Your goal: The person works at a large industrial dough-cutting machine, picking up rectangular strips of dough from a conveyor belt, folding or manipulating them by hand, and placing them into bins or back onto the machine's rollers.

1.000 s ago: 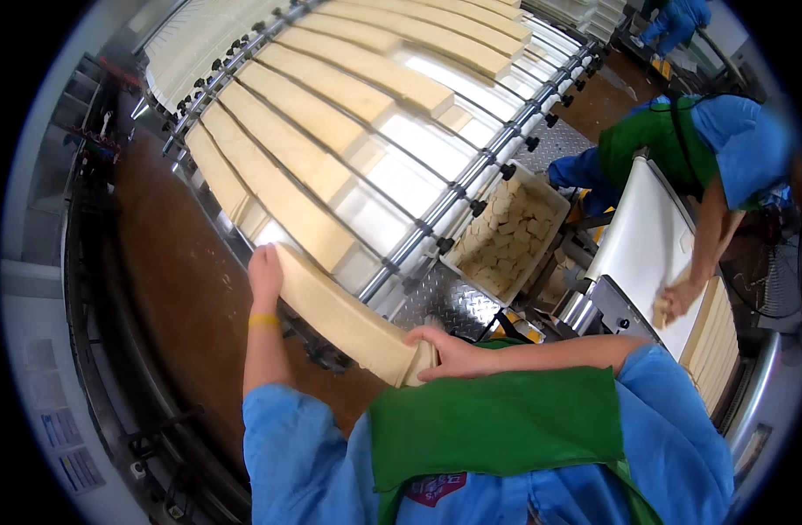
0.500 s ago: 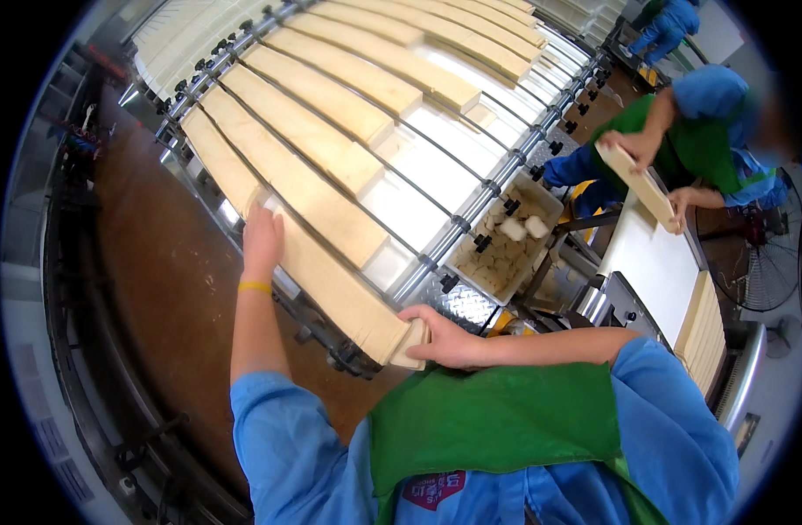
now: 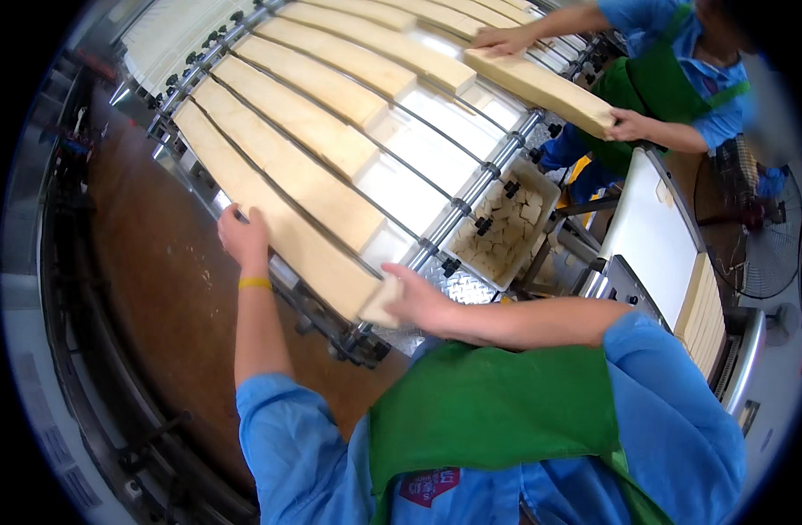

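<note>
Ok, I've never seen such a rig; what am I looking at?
There's no robot: one fisheye camera on a person's head looks down, so straight edges bend. The wearer's left hand is at the left edge of the nearest pale slab; the right hand is against its near end. More slabs lie in rows between metal rods on a white surface. At upper right, a co-worker's hands hold another long slab.
</note>
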`<state>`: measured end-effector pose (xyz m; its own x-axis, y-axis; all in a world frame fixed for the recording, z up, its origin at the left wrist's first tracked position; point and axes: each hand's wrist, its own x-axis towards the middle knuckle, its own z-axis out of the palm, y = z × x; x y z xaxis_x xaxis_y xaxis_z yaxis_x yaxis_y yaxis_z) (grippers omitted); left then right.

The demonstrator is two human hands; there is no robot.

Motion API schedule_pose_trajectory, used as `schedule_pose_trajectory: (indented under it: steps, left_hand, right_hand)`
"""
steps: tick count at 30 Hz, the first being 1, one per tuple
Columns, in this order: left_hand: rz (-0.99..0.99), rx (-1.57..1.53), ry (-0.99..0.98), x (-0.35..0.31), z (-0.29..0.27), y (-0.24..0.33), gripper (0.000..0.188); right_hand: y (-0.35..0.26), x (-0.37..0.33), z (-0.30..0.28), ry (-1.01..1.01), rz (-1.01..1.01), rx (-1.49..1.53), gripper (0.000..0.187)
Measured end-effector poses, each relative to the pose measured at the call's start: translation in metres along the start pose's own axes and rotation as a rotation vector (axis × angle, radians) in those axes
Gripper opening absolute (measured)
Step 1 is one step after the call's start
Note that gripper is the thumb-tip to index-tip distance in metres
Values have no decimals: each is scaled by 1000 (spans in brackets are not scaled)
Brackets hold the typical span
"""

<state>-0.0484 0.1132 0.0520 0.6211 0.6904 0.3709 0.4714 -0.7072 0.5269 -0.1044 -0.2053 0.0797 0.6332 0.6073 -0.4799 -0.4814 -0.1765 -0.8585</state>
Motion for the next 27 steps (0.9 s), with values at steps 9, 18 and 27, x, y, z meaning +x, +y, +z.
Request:
schedule_pose_trajectory:
  steps: [9,18,27]
  left_hand:
    - [248,-427,-178,-70,-18,57,12]
    - [281,-765,-518,-184,-10,135,9]
    - [341,-781,-852,-240,39,250,6]
  right_hand:
    - [-22,-4,-45,-67,244,145,53]
    - [69,-114,-209,413,64,99,48]
    - [166,-246,-311,1044,-196,421,17]
